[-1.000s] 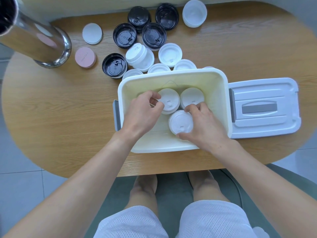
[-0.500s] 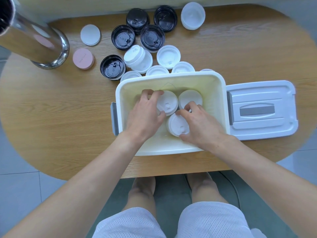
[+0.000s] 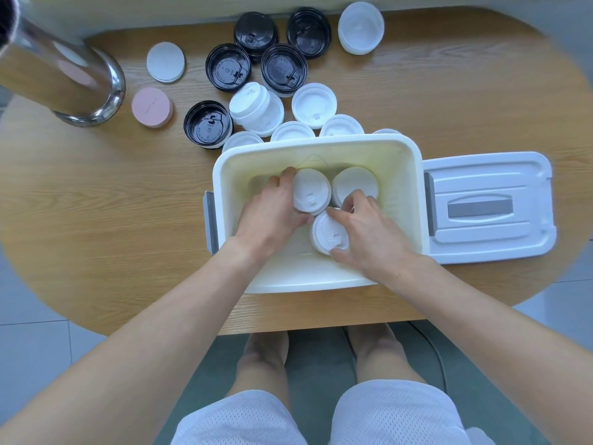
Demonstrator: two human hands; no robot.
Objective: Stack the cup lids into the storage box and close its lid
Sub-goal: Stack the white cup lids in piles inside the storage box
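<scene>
The storage box sits open near the 6 o'clock edge of the tabletop. Its lid lies flat just beside it at 3 o'clock, handle side up.

Three stacks of white cup lids stand inside the box. The left hand reaches in from 7 o'clock; its fingers are curled round the left stack of lids, with fingertips on the stack's 10 o'clock side and the thumb beneath its 6 o'clock edge. The right hand reaches in from 5 o'clock and pinches the near stack of lids: forefinger on its 12 o'clock edge, thumb on its 5 o'clock edge. The far-right stack of lids stands at 1 o'clock of that pinch, just beside the right knuckles; contact cannot be told.

Outside the box, at its 12 o'clock, loose white lids lie on the tabletop, the nearest ones partly hidden by the box rim. A tilted stack of white lids rests at 11 o'clock. Beyond these lie five black lids, undersides up, and a further white lid stack at 12 o'clock. A white disc and a pink disc lie at 10 o'clock, near a shiny metal cylinder.
</scene>
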